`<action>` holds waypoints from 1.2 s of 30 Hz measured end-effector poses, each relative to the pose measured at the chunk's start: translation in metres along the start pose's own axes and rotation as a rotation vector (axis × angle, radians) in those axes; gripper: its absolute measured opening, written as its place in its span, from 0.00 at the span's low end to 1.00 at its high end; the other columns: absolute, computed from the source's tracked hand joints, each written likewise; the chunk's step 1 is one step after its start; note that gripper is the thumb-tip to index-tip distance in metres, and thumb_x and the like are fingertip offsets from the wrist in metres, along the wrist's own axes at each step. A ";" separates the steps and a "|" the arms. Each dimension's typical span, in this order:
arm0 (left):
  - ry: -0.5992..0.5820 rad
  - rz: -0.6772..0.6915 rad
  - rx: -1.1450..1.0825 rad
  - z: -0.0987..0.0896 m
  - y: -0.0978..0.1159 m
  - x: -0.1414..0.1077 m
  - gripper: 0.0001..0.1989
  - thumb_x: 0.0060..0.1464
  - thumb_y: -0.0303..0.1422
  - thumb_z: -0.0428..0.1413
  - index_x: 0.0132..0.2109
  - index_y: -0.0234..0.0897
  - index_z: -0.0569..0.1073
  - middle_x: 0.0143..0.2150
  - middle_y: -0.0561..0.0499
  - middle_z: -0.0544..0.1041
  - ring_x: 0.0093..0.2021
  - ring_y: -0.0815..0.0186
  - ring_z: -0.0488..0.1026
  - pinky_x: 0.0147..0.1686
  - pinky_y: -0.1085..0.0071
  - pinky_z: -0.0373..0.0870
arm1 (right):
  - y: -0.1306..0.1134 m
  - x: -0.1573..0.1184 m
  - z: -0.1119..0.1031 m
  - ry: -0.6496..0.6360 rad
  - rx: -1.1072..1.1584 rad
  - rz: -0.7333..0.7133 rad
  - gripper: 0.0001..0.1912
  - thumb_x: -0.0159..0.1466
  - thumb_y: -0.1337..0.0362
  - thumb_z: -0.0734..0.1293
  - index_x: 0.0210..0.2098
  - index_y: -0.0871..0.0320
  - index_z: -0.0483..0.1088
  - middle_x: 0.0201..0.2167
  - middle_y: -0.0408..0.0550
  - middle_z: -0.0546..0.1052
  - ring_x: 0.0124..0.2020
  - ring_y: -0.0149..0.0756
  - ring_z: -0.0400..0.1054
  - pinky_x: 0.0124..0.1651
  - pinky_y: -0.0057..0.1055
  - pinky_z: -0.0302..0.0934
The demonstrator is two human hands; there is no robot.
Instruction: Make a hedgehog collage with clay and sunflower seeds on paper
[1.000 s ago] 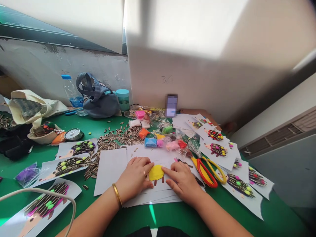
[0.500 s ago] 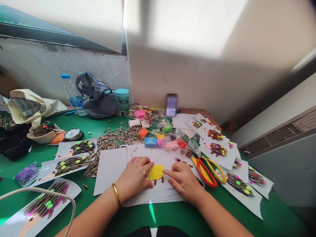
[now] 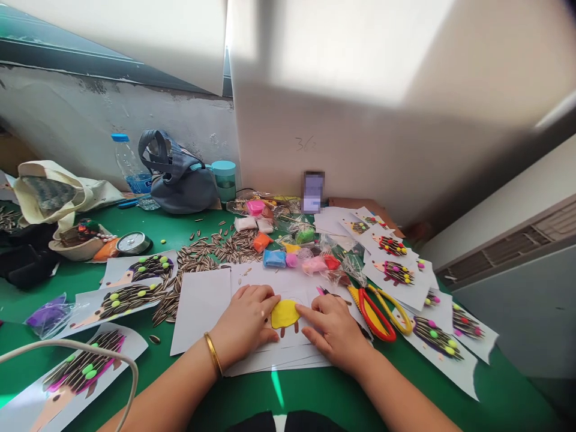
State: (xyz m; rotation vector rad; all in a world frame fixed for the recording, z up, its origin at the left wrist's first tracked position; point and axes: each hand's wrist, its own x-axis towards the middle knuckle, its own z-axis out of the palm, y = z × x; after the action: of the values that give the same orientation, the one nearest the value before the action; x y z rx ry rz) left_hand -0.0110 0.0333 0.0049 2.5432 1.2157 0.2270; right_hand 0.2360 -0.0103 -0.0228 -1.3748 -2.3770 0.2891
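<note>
A flat yellow clay oval (image 3: pixel 284 315) lies on white paper (image 3: pixel 270 282), with short brown legs showing at its lower edge. My left hand (image 3: pixel 247 318), a gold bangle at its wrist, rests over the oval's left side, its fingers spread on the sheet and covering part of the drawing. From the other side, my right hand (image 3: pixel 335 327) touches the oval's right edge with a stretched index finger. Its thumb is apart and the other fingers are loosely bent. Neither hand holds anything that I can see.
Scissors (image 3: pixel 378 312) with red and yellow handles lie right of my right hand. Sunflower seeds (image 3: pixel 216 249) are heaped behind my left hand. Packets of coloured clay (image 3: pixel 274 258) sit behind the paper. Finished hedgehog pictures (image 3: pixel 396 273) lie on both sides. A cable (image 3: pixel 90 347) arches at front left.
My right index finger has shifted very slightly up along the oval's right edge, and the right thumb has moved slightly left. My left hand stays in place.
</note>
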 end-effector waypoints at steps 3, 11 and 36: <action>0.005 0.006 -0.001 0.001 -0.001 0.000 0.35 0.41 0.43 0.69 0.57 0.41 0.71 0.53 0.46 0.73 0.53 0.52 0.68 0.56 0.53 0.61 | 0.000 0.001 0.001 -0.021 -0.024 0.014 0.22 0.69 0.51 0.59 0.59 0.48 0.68 0.39 0.50 0.69 0.41 0.42 0.61 0.46 0.42 0.53; 0.019 0.028 0.003 0.002 -0.004 0.001 0.35 0.42 0.44 0.69 0.57 0.44 0.70 0.53 0.47 0.73 0.53 0.52 0.67 0.55 0.54 0.60 | 0.005 0.000 0.001 0.086 0.055 0.010 0.22 0.71 0.53 0.56 0.60 0.49 0.67 0.40 0.50 0.70 0.42 0.42 0.63 0.46 0.41 0.57; 0.044 -0.058 0.048 0.000 -0.004 -0.002 0.36 0.38 0.55 0.66 0.54 0.48 0.72 0.48 0.47 0.71 0.50 0.51 0.67 0.50 0.56 0.59 | -0.034 0.035 0.006 -0.064 -0.084 -0.139 0.18 0.68 0.54 0.62 0.54 0.48 0.71 0.39 0.49 0.69 0.40 0.42 0.59 0.44 0.39 0.49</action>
State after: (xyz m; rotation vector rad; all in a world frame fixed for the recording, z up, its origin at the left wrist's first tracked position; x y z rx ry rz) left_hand -0.0151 0.0347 0.0031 2.5522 1.3244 0.2438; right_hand 0.1910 0.0034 -0.0088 -1.2455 -2.5497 0.2007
